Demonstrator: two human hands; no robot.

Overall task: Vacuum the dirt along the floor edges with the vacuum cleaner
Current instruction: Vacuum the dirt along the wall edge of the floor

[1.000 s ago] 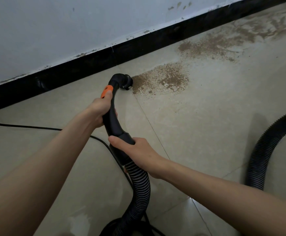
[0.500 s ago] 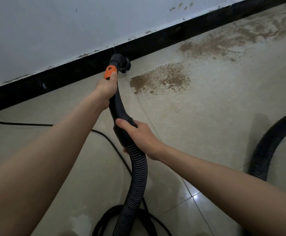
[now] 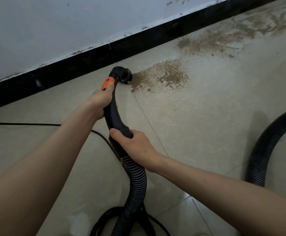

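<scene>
A black vacuum handle [image 3: 113, 114] with an orange slider [image 3: 106, 83] ends in a small nozzle [image 3: 125, 76] that sits on the tiled floor at the left edge of a brown dirt patch [image 3: 162, 77]. My left hand [image 3: 100, 103] grips the upper handle with its thumb by the orange slider. Lower down, my right hand [image 3: 135, 145] grips the handle where it joins the ribbed hose [image 3: 135, 188]. More dirt [image 3: 224, 38] spreads along the black skirting [image 3: 81, 65] to the right.
A white wall [image 3: 70, 23] rises above the skirting. A thin black cable [image 3: 36, 124] crosses the floor from the left and coils near the bottom [image 3: 104, 217]. Another stretch of ribbed hose [image 3: 265, 147] curves across the floor on the right.
The nozzle went out to the skirting, then came back from it and now sits against the left edge of the near dirt patch. Both hands followed the handle.
</scene>
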